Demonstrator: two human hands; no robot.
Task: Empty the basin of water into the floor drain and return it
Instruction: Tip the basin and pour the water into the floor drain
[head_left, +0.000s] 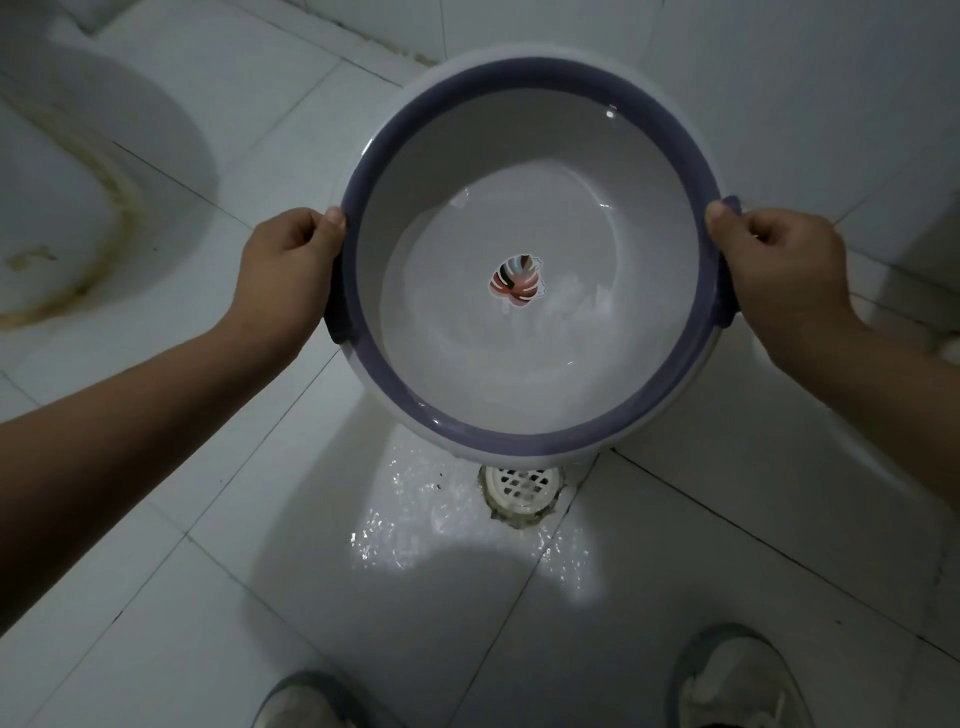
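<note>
A round white basin with a purple rim (524, 441) hangs in the air above the tiled floor, held by both side handles. My left hand (283, 270) grips the left handle and my right hand (784, 270) grips the right one. Shallow water lies in the basin over a leaf picture (517, 280) on its bottom. The white grated floor drain (522, 488) sits just below the basin's near edge, half covered by it. The tiles around the drain are wet and shiny.
A stained white toilet base (78, 208) stands at the left. White tiled walls meet in a corner behind the basin. My two light shoes (737, 680) show at the bottom edge, on pale floor tiles (260, 597).
</note>
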